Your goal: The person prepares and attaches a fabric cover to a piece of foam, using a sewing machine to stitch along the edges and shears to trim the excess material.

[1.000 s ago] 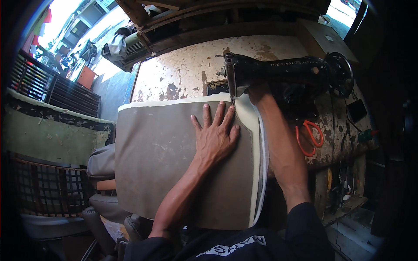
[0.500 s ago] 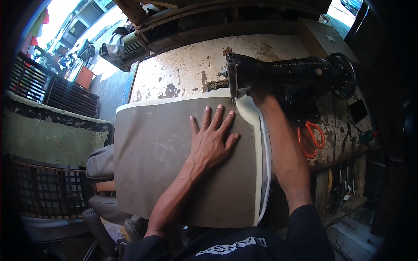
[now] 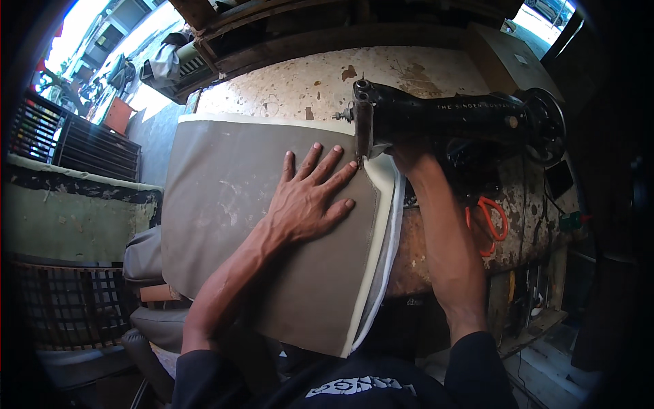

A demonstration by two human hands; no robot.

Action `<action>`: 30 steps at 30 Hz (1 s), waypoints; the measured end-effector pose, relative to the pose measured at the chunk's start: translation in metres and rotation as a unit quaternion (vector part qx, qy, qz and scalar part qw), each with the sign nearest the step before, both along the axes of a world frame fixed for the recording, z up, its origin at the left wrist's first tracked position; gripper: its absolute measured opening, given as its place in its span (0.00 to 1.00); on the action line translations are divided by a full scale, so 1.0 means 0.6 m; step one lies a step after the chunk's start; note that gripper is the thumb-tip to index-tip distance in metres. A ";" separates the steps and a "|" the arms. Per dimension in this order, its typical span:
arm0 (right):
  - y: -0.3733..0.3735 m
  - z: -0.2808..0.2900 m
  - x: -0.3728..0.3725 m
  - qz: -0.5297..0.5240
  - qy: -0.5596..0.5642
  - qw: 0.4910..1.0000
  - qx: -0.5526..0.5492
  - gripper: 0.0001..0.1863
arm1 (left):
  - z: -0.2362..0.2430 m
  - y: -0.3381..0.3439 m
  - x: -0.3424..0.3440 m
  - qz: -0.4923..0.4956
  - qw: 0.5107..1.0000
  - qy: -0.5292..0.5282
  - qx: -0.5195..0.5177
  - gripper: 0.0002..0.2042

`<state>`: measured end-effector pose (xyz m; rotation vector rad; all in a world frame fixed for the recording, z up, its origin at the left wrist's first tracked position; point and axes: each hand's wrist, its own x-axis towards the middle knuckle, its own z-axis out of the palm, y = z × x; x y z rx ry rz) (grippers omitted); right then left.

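While left hand (image 3: 310, 201) flattens grey cover (image 3: 225, 204), sewing machine (image 3: 443, 119) adjacent.

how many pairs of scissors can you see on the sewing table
1. The orange-handled scissors lie on the worn table, right of the right forearm and below the black sewing machine. The arm or machine may hide others.

cover (image 3: 231, 225) on table (image 3: 300, 85), machine (image 3: 449, 119) right
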<state>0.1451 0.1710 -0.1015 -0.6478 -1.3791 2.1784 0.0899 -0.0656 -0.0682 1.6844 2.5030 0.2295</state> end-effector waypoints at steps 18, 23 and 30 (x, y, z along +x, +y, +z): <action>0.010 0.005 0.024 0.065 0.023 0.998 0.008 0.19 | -0.001 -0.012 -0.049 -0.163 0.986 0.024 0.021 0.33; 0.024 -0.023 0.026 0.098 0.013 0.994 0.053 0.19 | -0.006 -0.017 -0.072 -0.185 0.983 0.010 -0.009 0.32; 0.030 -0.025 0.032 0.105 -0.027 0.930 0.350 0.20 | -0.008 -0.016 -0.100 -0.222 0.975 0.010 -0.009 0.31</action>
